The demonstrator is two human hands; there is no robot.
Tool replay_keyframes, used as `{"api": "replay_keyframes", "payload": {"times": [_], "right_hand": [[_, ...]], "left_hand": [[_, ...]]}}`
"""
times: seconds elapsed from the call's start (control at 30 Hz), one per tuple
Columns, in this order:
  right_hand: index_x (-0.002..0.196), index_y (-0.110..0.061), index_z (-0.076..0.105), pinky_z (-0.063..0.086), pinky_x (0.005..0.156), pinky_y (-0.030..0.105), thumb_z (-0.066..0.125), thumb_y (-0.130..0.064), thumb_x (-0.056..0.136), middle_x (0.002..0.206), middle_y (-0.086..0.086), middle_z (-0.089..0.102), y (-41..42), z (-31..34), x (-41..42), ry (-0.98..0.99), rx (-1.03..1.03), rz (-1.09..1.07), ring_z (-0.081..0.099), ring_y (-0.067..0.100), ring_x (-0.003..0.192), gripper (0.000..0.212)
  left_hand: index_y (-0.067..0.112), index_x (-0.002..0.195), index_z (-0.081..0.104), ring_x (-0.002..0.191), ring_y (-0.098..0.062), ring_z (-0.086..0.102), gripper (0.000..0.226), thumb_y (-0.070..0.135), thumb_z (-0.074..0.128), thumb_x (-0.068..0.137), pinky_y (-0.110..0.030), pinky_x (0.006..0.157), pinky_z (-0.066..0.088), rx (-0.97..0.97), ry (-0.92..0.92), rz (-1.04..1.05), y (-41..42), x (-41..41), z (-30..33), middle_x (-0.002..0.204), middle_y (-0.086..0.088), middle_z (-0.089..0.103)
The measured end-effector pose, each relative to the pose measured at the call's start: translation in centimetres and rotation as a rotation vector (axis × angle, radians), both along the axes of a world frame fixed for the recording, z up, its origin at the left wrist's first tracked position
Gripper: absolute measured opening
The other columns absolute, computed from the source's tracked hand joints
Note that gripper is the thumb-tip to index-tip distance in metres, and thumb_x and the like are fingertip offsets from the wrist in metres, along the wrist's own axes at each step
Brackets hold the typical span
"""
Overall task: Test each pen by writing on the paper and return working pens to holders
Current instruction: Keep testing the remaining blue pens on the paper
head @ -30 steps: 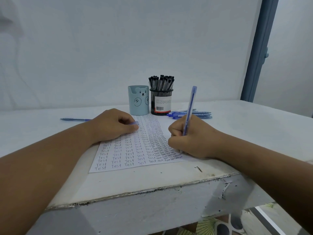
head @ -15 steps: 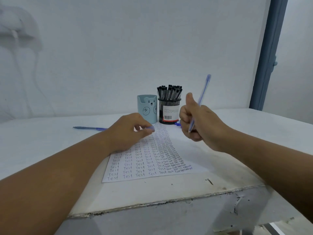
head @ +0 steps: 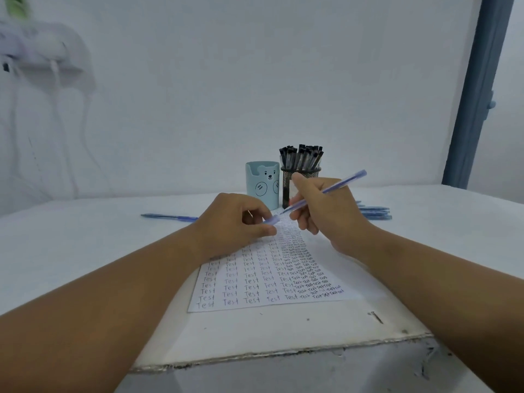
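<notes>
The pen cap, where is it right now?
In the head view, the pen cap is pinched in the left hand, over the paper's far end, just short of the pen tip.

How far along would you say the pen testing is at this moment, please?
Well along: the paper is nearly filled with "Test", and the mesh holder is packed. In hand: the right hand holds a blue pen, the left hand its cap. Left: loose pens, another pen.
</notes>
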State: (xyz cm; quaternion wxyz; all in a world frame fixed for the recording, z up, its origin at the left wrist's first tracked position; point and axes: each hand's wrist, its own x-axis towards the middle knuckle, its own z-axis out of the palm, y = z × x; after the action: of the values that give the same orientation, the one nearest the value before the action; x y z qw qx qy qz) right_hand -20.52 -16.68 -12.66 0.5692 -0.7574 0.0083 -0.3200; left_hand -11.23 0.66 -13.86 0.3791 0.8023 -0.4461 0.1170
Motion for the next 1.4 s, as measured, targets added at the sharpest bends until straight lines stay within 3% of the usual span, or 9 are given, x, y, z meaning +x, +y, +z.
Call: {"api": "replay_keyframes", "payload": {"times": [0.3, 0.5, 0.7, 0.8, 0.87, 1.03, 1.13, 1.27, 1.4], "right_hand": [[0.082, -0.005, 0.066, 0.038, 0.042, 0.026, 0.052, -0.048, 0.101, 0.065, 0.013, 0.067, 0.0, -0.7, 0.2, 0.034, -0.084, 0.060, 0.054, 0.021, 0.050, 0.049], [0.087, -0.012, 0.055, 0.038, 0.058, 0.028, 0.031, -0.045, 0.108, 0.070, 0.009, 0.058, 0.9, -1.2, 0.6, 0.113, -0.202, 0.169, 0.051, 0.018, 0.065, 0.045], [0.095, -0.014, 0.051, 0.041, 0.068, 0.026, 0.041, -0.044, 0.105, 0.074, -0.002, 0.054, 1.0, -0.8, 0.4, 0.027, -0.207, 0.166, 0.050, 0.005, 0.068, 0.034], [0.095, -0.023, 0.050, 0.053, 0.081, 0.045, 0.061, -0.052, 0.088, 0.080, -0.002, 0.055, 0.5, -0.5, 0.7, -0.109, -0.154, 0.089, 0.055, 0.012, 0.077, 0.032], [0.091, -0.028, 0.052, 0.054, 0.083, 0.054, 0.062, -0.044, 0.090, 0.083, 0.005, 0.056, 0.3, -0.5, 0.6, -0.141, -0.190, 0.024, 0.056, 0.024, 0.078, 0.019], [0.100, -0.021, 0.049, 0.053, 0.072, 0.024, 0.051, -0.012, 0.103, 0.088, -0.002, 0.057, -1.4, 0.6, 0.5, -0.173, -0.259, -0.145, 0.061, 0.015, 0.083, 0.010], [0.118, -0.022, 0.039, 0.055, 0.060, 0.018, 0.046, 0.003, 0.100, 0.091, 0.005, 0.057, -4.5, 1.5, 0.3, -0.174, -0.130, -0.181, 0.061, 0.017, 0.077, 0.031], [0.110, -0.022, 0.064, 0.041, 0.062, 0.011, 0.053, 0.005, 0.095, 0.090, -0.008, 0.062, -8.6, 0.6, 0.7, -0.060, -0.381, -0.442, 0.054, 0.002, 0.072, 0.033], [0.114, -0.031, 0.073, 0.037, 0.085, 0.032, 0.054, -0.003, 0.093, 0.111, -0.005, 0.066, -10.1, -0.1, 1.4, 0.395, -0.757, -0.658, 0.060, 0.021, 0.105, 0.040]], "left_hand": [[0.028, 0.090, 0.078, 0.074, -0.017, 0.067, 0.015, 0.027, 0.087, 0.077, -0.044, 0.075, 0.058, -0.087, -0.059, -0.101, -0.5, -0.6, 0.0, 0.081, 0.005, 0.071], [0.006, 0.083, 0.079, 0.069, 0.001, 0.065, 0.007, 0.004, 0.072, 0.085, -0.021, 0.060, 0.054, -0.061, -0.310, -0.232, -1.3, -2.0, 0.1, 0.070, 0.020, 0.063], [0.004, 0.089, 0.078, 0.065, -0.014, 0.067, 0.008, 0.005, 0.070, 0.088, -0.033, 0.062, 0.057, -0.125, -0.249, -0.157, -1.9, -1.9, 0.1, 0.076, -0.005, 0.073], [0.009, 0.100, 0.079, 0.064, -0.011, 0.069, 0.011, 0.008, 0.072, 0.091, -0.021, 0.064, 0.057, -0.162, -0.201, -0.063, -2.0, -1.7, 0.3, 0.073, 0.004, 0.071], [0.015, 0.101, 0.079, 0.065, -0.011, 0.069, 0.012, 0.017, 0.074, 0.090, -0.026, 0.066, 0.059, -0.151, -0.171, -0.006, -1.9, -1.8, 0.4, 0.077, 0.005, 0.072], [0.031, 0.129, 0.066, 0.093, -0.001, 0.061, 0.037, 0.040, 0.067, 0.093, -0.028, 0.085, 0.050, -0.029, -0.041, 0.084, -0.8, -0.2, 0.2, 0.105, 0.017, 0.069], [0.031, 0.135, 0.061, 0.109, -0.010, 0.055, 0.040, 0.039, 0.065, 0.095, -0.032, 0.097, 0.043, 0.042, -0.078, 0.276, 1.2, 2.4, 0.5, 0.121, 0.011, 0.064], [0.030, 0.146, 0.049, 0.140, -0.026, 0.040, 0.045, 0.023, 0.054, 0.102, -0.041, 0.118, 0.031, 0.233, 0.037, 0.526, 4.9, 6.2, 0.8, 0.152, -0.003, 0.047], [0.036, 0.153, 0.038, 0.149, -0.029, 0.024, 0.051, 0.016, 0.037, 0.106, -0.037, 0.119, 0.023, 0.435, 0.219, 0.599, 6.9, 7.3, 0.2, 0.163, -0.002, 0.030]]}}
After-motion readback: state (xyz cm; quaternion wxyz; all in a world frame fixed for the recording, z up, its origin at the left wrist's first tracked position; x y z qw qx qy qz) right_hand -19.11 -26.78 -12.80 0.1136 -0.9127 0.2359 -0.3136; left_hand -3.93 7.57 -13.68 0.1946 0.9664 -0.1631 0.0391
